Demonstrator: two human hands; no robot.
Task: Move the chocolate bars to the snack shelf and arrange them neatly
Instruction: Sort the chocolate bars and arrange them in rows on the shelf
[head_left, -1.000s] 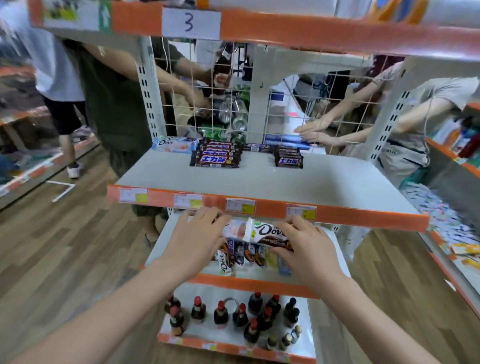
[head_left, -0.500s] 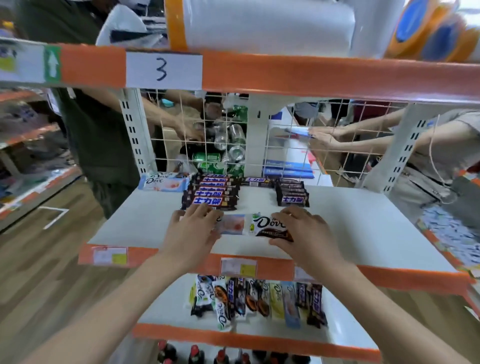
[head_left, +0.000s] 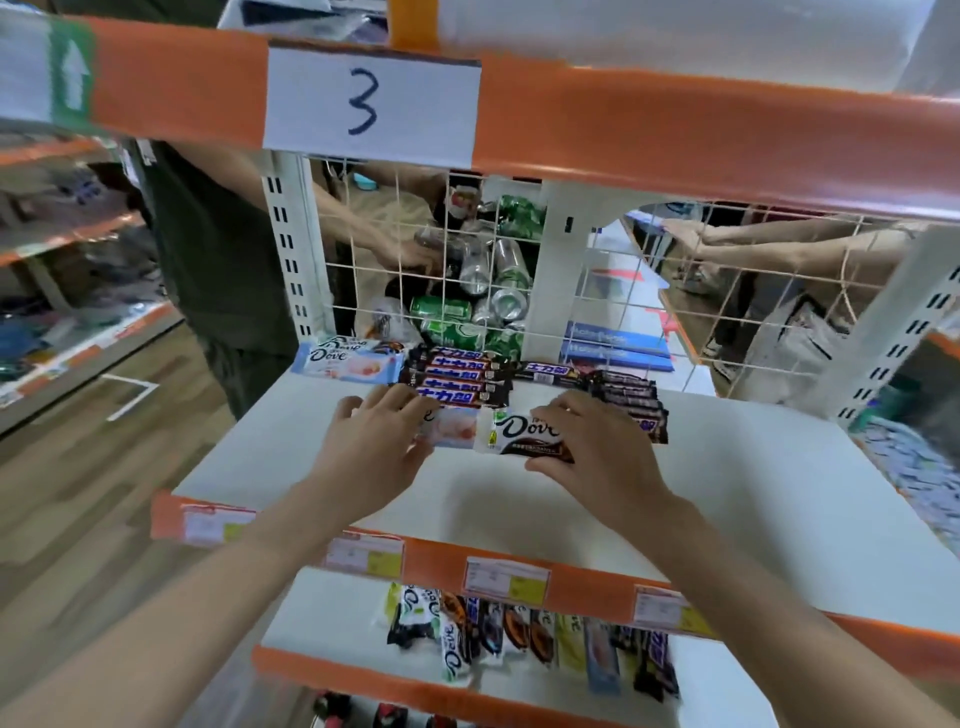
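Observation:
Over the white snack shelf (head_left: 519, 499) my left hand (head_left: 371, 447) grips a pale pink-and-white Dove bar (head_left: 452, 428) from the left. My right hand (head_left: 597, 452) grips a dark brown Dove bar (head_left: 519, 434) from the right. The two bars meet end to end between my hands, just above the shelf surface. Behind them lie a stack of dark Snickers bars (head_left: 457, 376), a second dark stack (head_left: 631, 402) at the right, and a light blue Dove bar (head_left: 345, 358) at the back left.
A lower shelf (head_left: 332, 623) holds a row of several mixed chocolate bars (head_left: 524, 634). A wire mesh back panel (head_left: 675, 291) closes the shelf; other people's arms and green cans (head_left: 498, 291) show through it. An orange rail with label "3" (head_left: 371, 101) hangs overhead.
My hands lifted the two Dove bars from the lower shelf up onto the upper shelf, then pushed them further back toward the Snickers stacks.

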